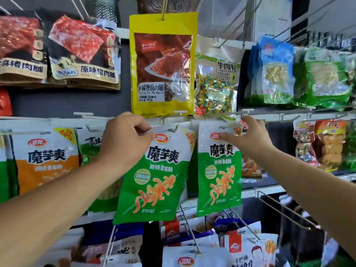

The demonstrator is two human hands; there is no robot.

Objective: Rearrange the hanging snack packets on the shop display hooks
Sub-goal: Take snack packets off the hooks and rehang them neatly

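Note:
Two green-and-white snack packets hang side by side in the middle row. My left hand [125, 139] pinches the top left corner of the left green packet [154, 182], which tilts with its bottom swung left. My right hand [250, 137] rests on the top edge of the right green packet [218, 176], thumb on its front and fingers reaching up behind at the hook [227, 127]. That packet hangs nearly straight. Whether the left packet's hole sits on its hook is hidden by my fingers.
A yellow jerky packet [163, 64] hangs just above. An orange-and-white packet [46, 157] hangs to the left, candy [215, 87] and green vegetable packs [327, 78] upper right. Bare wire hooks [285, 209] jut out at lower right, above more packets [192, 257] below.

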